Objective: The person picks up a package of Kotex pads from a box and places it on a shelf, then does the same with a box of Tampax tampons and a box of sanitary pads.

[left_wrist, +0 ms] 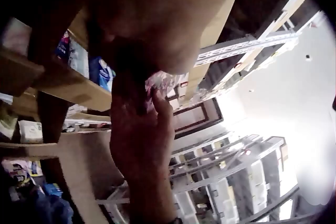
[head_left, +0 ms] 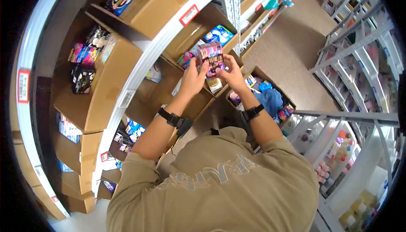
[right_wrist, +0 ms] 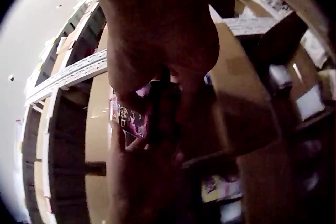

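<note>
A pink and black printed package (head_left: pixel 211 57) is held up in front of the shelf, between both hands. My left hand (head_left: pixel 193 80) grips its left side, the thumb lying along the front. On the lower right, my right hand (head_left: pixel 232 76) pinches the package's edge with thumb and fingers. In the right wrist view the package (right_wrist: pixel 128 116) shows dark and pink print between the two hands, much of it in shadow. From the left wrist only a pale pink sliver of the package (left_wrist: pixel 160 81) shows past the fingers.
Cardboard bins (head_left: pixel 99 90) with colourful packages line the shelf at left. Behind the held package, a blue pack (head_left: pixel 218 34) sits in a bin. A carton (head_left: pixel 256 71) with packs and blue cloth (head_left: pixel 269 101) stands below the right forearm. White racks (head_left: pixel 355 58) stand across the aisle.
</note>
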A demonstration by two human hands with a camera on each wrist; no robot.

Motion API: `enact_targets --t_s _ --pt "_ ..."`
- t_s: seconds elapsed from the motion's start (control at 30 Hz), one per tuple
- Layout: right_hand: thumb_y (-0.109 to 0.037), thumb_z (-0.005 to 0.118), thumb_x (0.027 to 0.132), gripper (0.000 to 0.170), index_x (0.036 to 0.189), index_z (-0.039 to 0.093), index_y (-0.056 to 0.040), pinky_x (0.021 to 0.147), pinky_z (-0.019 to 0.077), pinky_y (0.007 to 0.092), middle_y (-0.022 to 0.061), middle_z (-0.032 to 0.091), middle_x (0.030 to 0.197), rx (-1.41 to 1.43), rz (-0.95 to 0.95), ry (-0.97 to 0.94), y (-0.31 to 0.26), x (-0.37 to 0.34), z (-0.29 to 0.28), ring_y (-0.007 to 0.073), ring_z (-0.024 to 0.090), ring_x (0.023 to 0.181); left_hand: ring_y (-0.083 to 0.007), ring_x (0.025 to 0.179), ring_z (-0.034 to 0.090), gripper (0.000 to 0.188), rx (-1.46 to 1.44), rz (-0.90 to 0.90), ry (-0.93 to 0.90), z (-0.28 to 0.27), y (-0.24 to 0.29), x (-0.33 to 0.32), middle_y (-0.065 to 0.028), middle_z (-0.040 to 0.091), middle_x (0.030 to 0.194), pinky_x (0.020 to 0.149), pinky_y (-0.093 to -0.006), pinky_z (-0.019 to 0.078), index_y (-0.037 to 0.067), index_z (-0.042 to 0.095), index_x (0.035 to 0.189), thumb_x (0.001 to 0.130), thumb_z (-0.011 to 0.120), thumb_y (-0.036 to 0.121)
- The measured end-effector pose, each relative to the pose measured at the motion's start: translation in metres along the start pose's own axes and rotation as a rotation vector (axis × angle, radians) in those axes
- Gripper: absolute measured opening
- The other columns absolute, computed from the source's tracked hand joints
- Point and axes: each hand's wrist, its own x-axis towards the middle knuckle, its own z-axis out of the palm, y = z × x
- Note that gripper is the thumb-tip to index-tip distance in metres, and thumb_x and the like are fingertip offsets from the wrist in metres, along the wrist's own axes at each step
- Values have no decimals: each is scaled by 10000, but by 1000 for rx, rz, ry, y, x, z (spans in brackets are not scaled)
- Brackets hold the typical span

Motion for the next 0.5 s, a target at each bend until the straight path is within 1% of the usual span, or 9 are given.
enact_targets --t_s 0.03,0.07,0.1,0.17,0.2,0.3,0.37,0.43,0.5 --pt "-64 685 877 575 1355 367 -42 771 573 324 126 545 1223 -34 35 50 -2 1 -9 189 615 980 -352 1087 603 524 204 -20 -41 3 -14 3 -245 612 1187 920 -413 472 -13 449 1287 948 589 361" --pt "-66 680 882 557 1349 376 -44 758 570 320 113 567 1194 45 6 63 8 4 -19 180 627 935 -395 1117 581 548 408 -37 -80 6 -27 5 -255 605 1203 942 -445 460 -1 463 1311 939 578 386" --pt "-65 676 884 542 1342 388 -44 751 568 313 99 584 1170 -23 15 86 12 6 -28 174 632 905 -395 1117 581 548 407 -41 -92 9 -34 2 -255 605 1203 942 -445 460 -1 463 1311 939 578 386" --pt "-65 676 882 535 1338 397 -42 750 565 303 93 594 1145 -5 43 117 27 13 -43 165 629 901 -422 1171 535 630 830 76 -200 12 -42 -6 -256 572 1264 975 -486 434 -6 447 1356 903 595 406" --pt "-65 676 882 535 1338 397 -42 750 565 303 93 594 1145 -2 50 118 31 13 -46 165 629 901 -404 1187 532 668 812 77 -202 13 -43 -11 -250 535 1318 983 -473 438 -13 426 1373 880 621 393" --pt "-64 677 879 526 1336 417 -48 757 565 297 95 593 1126 -11 112 135 39 16 -54 168 628 907 -404 1192 528 667 820 67 -209 14 -45 -15 -240 501 1363 992 -470 435 -22 412 1382 883 624 367" --pt "-62 677 878 515 1332 435 -55 771 569 307 97 585 1117 -50 123 142 43 16 -55 179 629 927 -398 1195 528 663 811 60 -214 12 -45 -16 -241 497 1367 996 -467 433 -26 404 1386 886 624 349" --pt "-55 673 875 508 1330 445 -57 779 574 316 102 580 1106 -7 114 140 40 14 -50 188 627 951 -392 1198 528 660 802 56 -217 8 -47 -18 -242 494 1371 1000 -464 432 -31 395 1391 889 624 331" --pt "-56 674 874 514 1332 442 -55 774 580 316 108 579 1091 -85 103 126 40 13 -48 189 634 934 -383 1197 529 604 755 157 -223 1 -47 -24 -225 503 1365 998 -452 434 -12 421 1370 890 623 293"
